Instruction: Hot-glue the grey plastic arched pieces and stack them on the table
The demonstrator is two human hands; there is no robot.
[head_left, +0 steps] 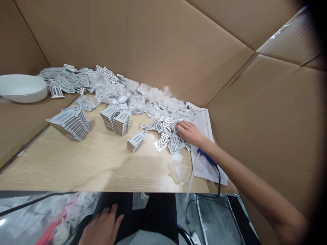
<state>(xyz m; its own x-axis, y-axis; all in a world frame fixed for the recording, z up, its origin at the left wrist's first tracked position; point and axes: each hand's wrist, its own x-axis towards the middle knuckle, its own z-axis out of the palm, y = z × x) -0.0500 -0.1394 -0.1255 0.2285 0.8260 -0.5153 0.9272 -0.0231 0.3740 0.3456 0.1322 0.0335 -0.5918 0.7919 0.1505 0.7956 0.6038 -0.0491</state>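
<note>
Pieces: a small loose pile (163,140) of gray-white window shapes is seen on the table (76,166), right of its middle; some are marked with thin gold lines. All clock words are counted from this pile.
Right hand (190,132): laid at 2 o'clock, on the pile's edge. Its fingers are bent down and kept close together; whether a piece is pinched cannot be told.
Short stack (137,141): set just beside the pile at 9 o'clock, leaning a bit.
Two stacks (122,119): put side by side at 10 o'clock.
Big stack (68,119): tipped over in a slant, well apart at 9 o'clock.
Crumpled plastic (178,170): dropped at 5 o'clock.
Newspaper (204,173): spread from 2 to 4 o'clock.
Blue tool (208,158): laid on the newspaper at 4 o'clock, partly hidden by the arm.
Bags (138,102): heaped from 11 to 12 o'clock, some filled with pieces.
Back heap (76,80): piled far off at 10 o'clock.
White bowl (25,92): placed by the back heap, between 9 and 10.
Left hand (102,224): rested on the lap between 7 and 8, thumb held wide, fingers loosely spread.
</note>
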